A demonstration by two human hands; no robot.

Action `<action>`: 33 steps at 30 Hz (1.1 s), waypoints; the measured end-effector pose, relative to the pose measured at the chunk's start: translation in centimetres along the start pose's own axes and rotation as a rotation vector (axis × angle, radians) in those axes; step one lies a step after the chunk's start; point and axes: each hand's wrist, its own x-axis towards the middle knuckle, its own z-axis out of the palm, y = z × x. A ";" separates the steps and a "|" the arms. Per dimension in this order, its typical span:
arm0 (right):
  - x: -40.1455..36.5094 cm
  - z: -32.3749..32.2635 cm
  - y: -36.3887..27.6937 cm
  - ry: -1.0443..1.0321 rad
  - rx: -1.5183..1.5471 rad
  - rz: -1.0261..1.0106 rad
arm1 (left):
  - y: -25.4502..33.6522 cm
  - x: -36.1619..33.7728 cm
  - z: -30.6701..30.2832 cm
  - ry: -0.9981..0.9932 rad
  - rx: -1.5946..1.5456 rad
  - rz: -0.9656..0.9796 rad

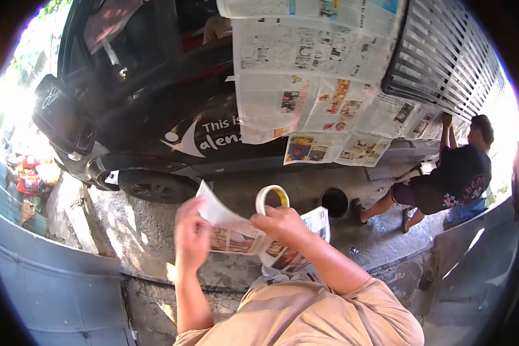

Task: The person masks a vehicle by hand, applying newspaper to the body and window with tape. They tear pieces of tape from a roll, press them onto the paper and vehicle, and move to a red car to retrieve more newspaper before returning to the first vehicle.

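My right hand [284, 226] is closed around a roll of masking tape [262, 199], which stands upright above the fingers, and a printed newspaper sheet [232, 237]. The sheet is bent, with one part curling up on the left and another hanging below my right forearm. My left hand [191, 237], a little blurred, has its fingers bent at the left edge of the sheet. In front of me stands a black vehicle [138, 121] with white lettering on its door. Newspaper sheets [305, 86] cover its rear side.
At the right, a person [458, 173] in dark clothes reaches up to the papered side beneath a slatted rack [444, 52]. A black bucket [334, 202] stands on the concrete floor. Grey metal panels [63, 282] flank me, and red bags [29, 179] lie at far left.
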 end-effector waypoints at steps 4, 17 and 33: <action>4.2 1.4 1.2 -0.146 -0.034 -0.094 | 2.1 3.4 1.1 -0.403 -0.108 -0.185; 12.9 8.0 11.0 0.052 0.167 -0.010 | -2.1 13.5 5.3 -0.035 0.274 -0.070; 25.8 13.9 16.2 0.446 0.383 0.578 | -6.5 37.1 -0.7 0.015 0.534 0.538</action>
